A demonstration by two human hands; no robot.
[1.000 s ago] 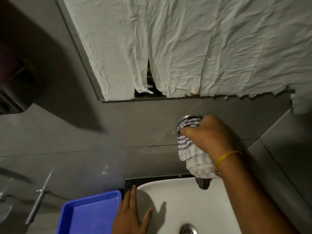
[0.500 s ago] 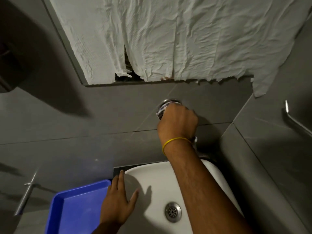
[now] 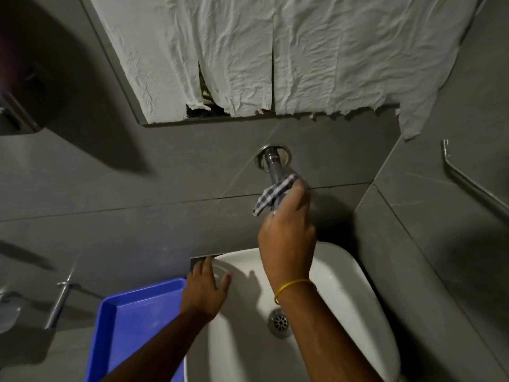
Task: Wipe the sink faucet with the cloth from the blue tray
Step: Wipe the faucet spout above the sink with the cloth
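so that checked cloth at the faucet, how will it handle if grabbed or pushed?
Probably floppy: the checked cloth bunches in the right hand and a loose corner droops. Likely light, since fingertips alone carry it. It should drape around the faucet rather than slide, though wetness is unclear.

A grey counter [image 3: 35, 354] seems to carry the blue tray [image 3: 137, 321] just beside the white sink [image 3: 358, 285].

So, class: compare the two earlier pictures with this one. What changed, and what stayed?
The right hand slid the cloth down the faucet from its wall end, baring the pipe. It still grips the cloth. The left hand stays flat on the sink rim beside the blue tray.
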